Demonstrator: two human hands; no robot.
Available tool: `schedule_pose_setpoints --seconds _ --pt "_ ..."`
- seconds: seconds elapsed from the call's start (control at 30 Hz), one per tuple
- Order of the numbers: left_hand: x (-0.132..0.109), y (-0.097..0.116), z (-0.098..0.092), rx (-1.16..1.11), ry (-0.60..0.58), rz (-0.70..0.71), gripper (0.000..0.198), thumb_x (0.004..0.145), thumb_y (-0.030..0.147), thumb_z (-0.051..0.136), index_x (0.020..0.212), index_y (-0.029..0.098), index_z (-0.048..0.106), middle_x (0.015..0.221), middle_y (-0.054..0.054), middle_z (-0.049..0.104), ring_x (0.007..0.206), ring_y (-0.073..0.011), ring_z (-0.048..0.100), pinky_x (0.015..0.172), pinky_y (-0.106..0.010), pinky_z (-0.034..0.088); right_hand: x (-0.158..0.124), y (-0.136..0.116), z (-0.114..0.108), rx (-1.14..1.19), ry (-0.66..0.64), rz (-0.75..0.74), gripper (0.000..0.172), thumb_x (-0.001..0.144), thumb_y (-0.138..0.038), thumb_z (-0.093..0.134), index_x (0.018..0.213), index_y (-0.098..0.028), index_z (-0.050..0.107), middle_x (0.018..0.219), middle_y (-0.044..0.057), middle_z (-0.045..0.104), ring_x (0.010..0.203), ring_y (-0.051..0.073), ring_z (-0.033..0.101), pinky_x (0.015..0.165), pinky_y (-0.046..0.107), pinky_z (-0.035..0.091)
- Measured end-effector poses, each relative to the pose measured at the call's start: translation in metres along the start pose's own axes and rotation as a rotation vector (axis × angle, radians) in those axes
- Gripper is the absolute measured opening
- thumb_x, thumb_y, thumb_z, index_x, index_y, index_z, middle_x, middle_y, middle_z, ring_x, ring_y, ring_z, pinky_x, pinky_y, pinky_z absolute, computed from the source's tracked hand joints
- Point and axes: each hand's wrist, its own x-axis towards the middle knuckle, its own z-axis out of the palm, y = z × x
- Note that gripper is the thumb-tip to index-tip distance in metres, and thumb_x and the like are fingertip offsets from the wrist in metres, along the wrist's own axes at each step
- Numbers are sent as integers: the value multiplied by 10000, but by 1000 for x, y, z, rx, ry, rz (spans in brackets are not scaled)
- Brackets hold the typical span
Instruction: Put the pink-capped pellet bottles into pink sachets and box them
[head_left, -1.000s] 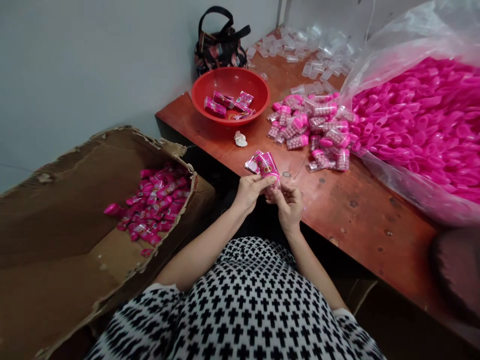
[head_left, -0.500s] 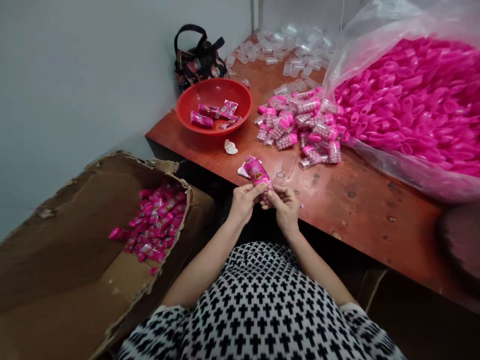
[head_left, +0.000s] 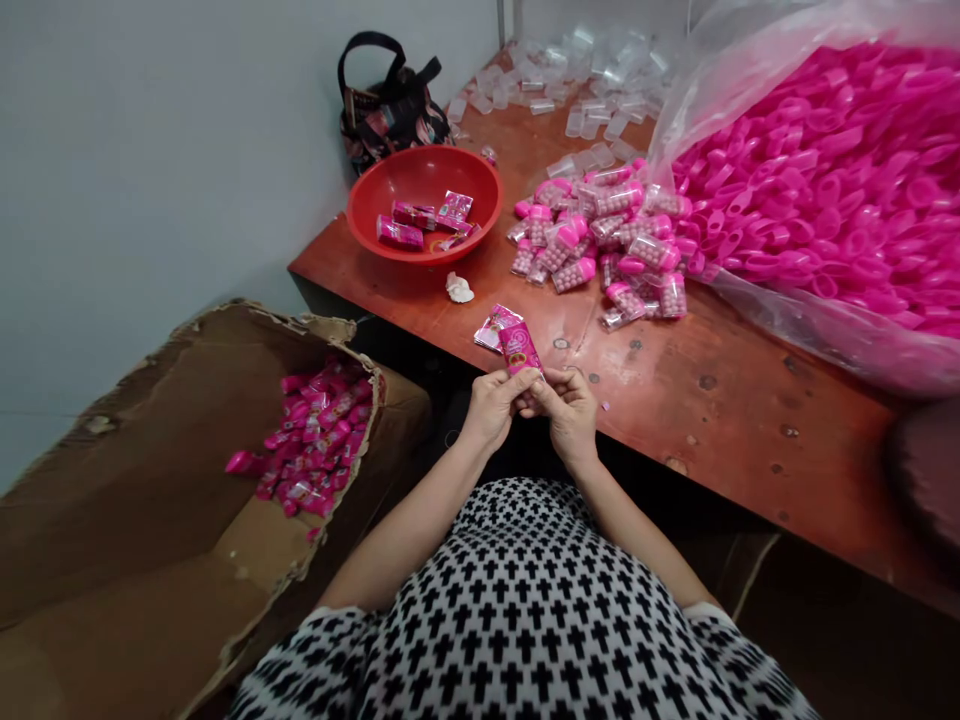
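The left hand [head_left: 491,408] is closed gently, its thumb lying flat on the lower end of a pink printed wrapper [head_left: 519,347]. The right hand [head_left: 574,415] also grasps at this end, thumb and bent fingers pinching close to the left fingertips. The wrapper is glossy and narrow, and it leans out over the table edge; the fingers cover its lower end, so I cannot tell what is inside. Just beside it shows a thin stack of flat, shiny wrappers [head_left: 491,328]; whether it is held or lies on the wood, I cannot tell.

The table [head_left: 735,425] is reddish-brown wood, smooth, with dark knots. Near the wrappers lies a crumpled white lump [head_left: 459,289]. Behind this lump stands a round red bowl [head_left: 371,192], holding some shiny pink packets [head_left: 400,233]. To the right is a heap of small clear bottles [head_left: 600,232] with pink caps and round pale-pink beads. It touches a soft, transparent plastic bag [head_left: 709,95], full of smooth pink plastic pieces [head_left: 832,190].

Farther back are scattered transparent cups [head_left: 596,85] and a dark patterned handbag [head_left: 394,120]. At the left, a cardboard box [head_left: 97,520] with torn, rough edges contains pink wrapped bottles [head_left: 322,430].
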Motion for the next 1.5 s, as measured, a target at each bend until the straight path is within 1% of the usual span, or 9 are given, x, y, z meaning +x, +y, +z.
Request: schedule_pose_setpoints --seconds 0.23,0.4,0.53,0.6,0.73,0.83,1.07,1.23,1.5 --pt "0 3 -1 -153 72 45 306 508 321 836 589 98 642 621 -41 653 581 -98 588 575 -213 461 -3 3 -7 59 -142 69 349 668 -287 762 982 -228 624 992 -1 680 849 134 677 757 314 608" --pt "-9 -5 -4 -177 38 -21 267 534 280 830 622 86 668 611 -33 649 551 -87 576 561 -212 467 5 5 -4 6 -110 78 318 602 -297 803 815 -206 586 718 -46 667 620 115 667 592 264 604" --pt "-23 7 -19 -216 -46 -28 248 604 296 800 618 95 656 633 -47 659 570 -104 593 579 -230 488 13 2 11 -103 -248 98 346 593 -340 800 709 -200 506 588 -65 631 455 106 613 433 219 539" --pt "-32 22 -34 -255 -2 80 238 642 327 776 730 128 680 813 -72 710 731 -156 655 700 -280 527 15 -3 19 -141 -346 107 340 606 -358 788 725 -198 512 564 -60 636 449 112 617 415 207 520" --pt "-38 50 -69 -293 320 446 520 754 642 528 984 193 654 1087 -88 684 1001 -204 641 896 -357 498 18 -11 21 -187 -353 65 279 679 -371 734 774 -190 545 588 -48 650 474 106 633 417 187 508" --pt "-18 51 -81 -28 387 513 618 759 666 493 1143 192 592 1189 -124 631 1037 -227 628 930 -399 473 22 -12 13 -235 -269 20 244 733 -382 688 739 -184 545 599 -51 636 455 80 613 407 167 489" --pt "78 49 -62 1075 152 774 442 822 389 574 1213 184 583 1289 -130 543 1251 -258 441 1084 -388 268 21 -11 3 -309 -244 18 233 750 -384 674 727 -181 563 597 -37 637 452 78 595 414 176 477" --pt "133 62 -65 1347 404 643 413 834 306 549 1219 158 578 1265 -193 520 1189 -349 436 1002 -477 296 21 -17 -4 -361 -184 16 235 742 -388 678 702 -183 571 577 -34 620 444 82 575 415 191 461" --pt "156 64 -72 1292 398 612 240 812 304 583 990 192 699 1191 -133 611 1093 -304 524 961 -425 344 18 -19 -11 -337 -151 27 233 749 -388 670 716 -183 565 595 -34 625 462 80 580 436 190 453"
